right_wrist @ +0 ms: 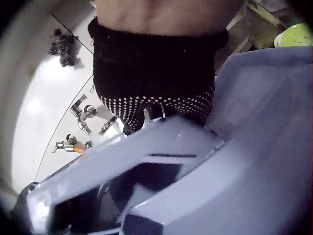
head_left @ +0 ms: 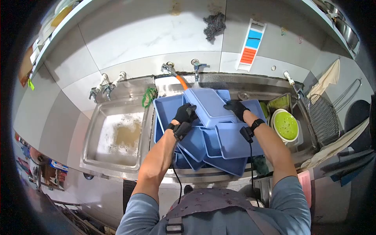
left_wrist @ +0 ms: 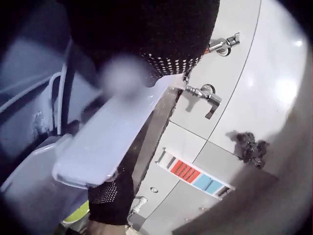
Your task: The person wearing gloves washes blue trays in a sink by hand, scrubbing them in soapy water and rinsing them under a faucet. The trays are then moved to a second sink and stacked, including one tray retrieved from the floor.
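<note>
Blue plastic: holding tray [head_left: 211, 105] from opposite sides with left grip [head_left: 185, 114] and right grip [head_left: 236, 109], probably for steadiness over tray pile [head_left: 239, 141].

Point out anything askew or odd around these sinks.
The blue trays lie askew in the right-hand sink, heaped at mixed angles instead of nested. A ragged dark clump stands out oddly against the pale wall.

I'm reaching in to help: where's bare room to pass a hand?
Most likely over the left sink, above its foamy water, left of the blue trays. The steel ledge behind the right sink, beneath the grater, looks bare. The right sink is crowded: trays and green bowl.
</note>
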`<act>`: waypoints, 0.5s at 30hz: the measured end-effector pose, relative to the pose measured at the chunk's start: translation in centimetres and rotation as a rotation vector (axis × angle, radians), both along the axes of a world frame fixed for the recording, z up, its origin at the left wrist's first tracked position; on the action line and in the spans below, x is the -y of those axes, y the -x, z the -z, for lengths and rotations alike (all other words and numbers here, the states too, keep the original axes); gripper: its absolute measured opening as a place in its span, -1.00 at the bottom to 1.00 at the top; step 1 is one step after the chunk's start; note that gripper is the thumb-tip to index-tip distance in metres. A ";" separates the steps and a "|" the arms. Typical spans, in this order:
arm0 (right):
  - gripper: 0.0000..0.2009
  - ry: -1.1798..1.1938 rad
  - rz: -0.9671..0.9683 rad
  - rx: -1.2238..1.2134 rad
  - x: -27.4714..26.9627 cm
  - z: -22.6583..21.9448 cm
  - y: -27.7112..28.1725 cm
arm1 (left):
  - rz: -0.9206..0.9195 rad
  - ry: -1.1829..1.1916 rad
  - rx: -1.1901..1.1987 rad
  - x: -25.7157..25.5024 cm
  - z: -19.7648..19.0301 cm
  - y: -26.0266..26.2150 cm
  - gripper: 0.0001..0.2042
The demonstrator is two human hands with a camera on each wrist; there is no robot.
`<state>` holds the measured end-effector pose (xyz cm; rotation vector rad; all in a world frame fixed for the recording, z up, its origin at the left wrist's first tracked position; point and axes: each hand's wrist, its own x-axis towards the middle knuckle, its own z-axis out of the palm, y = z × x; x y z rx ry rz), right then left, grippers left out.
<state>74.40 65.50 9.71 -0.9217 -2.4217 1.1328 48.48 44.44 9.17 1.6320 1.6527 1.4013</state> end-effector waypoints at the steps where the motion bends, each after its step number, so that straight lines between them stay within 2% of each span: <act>1: -0.53 -0.039 -0.072 0.024 -0.8 1.1 0.1 | 0.001 0.000 -0.003 0.2 -0.4 -0.1 -0.76; 2: -0.53 -0.038 -0.069 0.022 -0.7 0.9 0.1 | -0.049 -0.082 -0.314 0.7 -1.1 -0.4 -0.78; 3: -0.39 0.052 -0.063 0.088 -0.2 0.4 0.0 | -0.098 -0.164 -0.624 0.8 -1.2 -0.5 -0.79; 4: -0.26 0.143 -0.057 0.154 0.4 0.0 -0.1 | -0.095 -0.161 -0.624 0.9 -1.4 -0.7 -0.79; 6: -0.27 0.171 -0.063 0.138 0.9 -0.5 -0.3 | -0.065 -0.107 -0.399 0.7 -1.5 -1.0 -0.81; 7: -0.29 0.195 -0.072 0.125 1.0 -0.8 -0.6 | -0.067 -0.108 -0.396 0.7 -1.4 -1.4 -0.81; 8: -0.29 0.195 -0.071 0.125 1.7 -1.6 -0.8 | 0.001 -0.097 0.014 1.0 -1.9 -2.1 -0.81; 9: -0.34 0.290 -0.043 0.084 2.5 -2.8 -1.0 | 0.072 -0.084 0.421 1.1 -2.4 -2.5 -0.80; 10: -0.39 0.386 -0.013 0.043 3.5 -3.9 -1.3 | 0.076 -0.082 0.420 1.5 -2.9 -2.8 -0.80; 11: -0.39 0.387 -0.008 0.040 4.4 -4.6 -1.5 | 0.074 -0.058 0.380 1.9 -3.3 -2.8 -0.79; 12: -0.45 0.539 0.030 -0.119 4.9 -5.0 -1.7 | 0.071 -0.035 0.340 2.2 -3.8 -2.7 -0.77; 13: -0.51 0.688 0.066 -0.279 5.3 -5.4 -1.7 | 0.045 0.176 0.641 2.4 -4.4 -2.3 -0.76; 14: -0.51 0.689 0.069 -0.281 5.0 -5.7 -1.9 | 0.047 0.179 0.641 2.6 -4.6 -1.6 -0.76; 15: -0.53 0.648 0.054 -0.310 4.4 -6.0 -2.0 | 0.066 -0.061 -0.063 2.9 -4.4 -0.7 -0.76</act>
